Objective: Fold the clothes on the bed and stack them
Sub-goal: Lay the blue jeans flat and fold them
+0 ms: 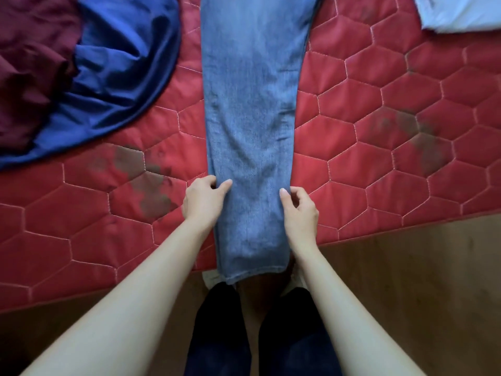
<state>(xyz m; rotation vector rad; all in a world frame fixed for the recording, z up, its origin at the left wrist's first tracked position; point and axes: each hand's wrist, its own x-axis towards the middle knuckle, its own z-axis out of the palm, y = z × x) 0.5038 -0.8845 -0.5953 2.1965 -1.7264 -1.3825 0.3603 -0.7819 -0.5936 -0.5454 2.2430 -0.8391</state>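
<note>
Hem-first, faded blue jeans [252, 109], lengthwise-folded.

Cloth on a quilted bed, wood floor below.
The jeans [252, 131] are matt, faded blue denim with a fine twill grain. The bed [379, 109] has a red quilted cover, faintly shiny, stitched in hexagons and blotched with dull dark patches. The blue garment [122, 77] looks smooth and silky; the maroon garment [29, 63] is matt and creased. The floor [406, 280] is smooth brown wood.
</note>
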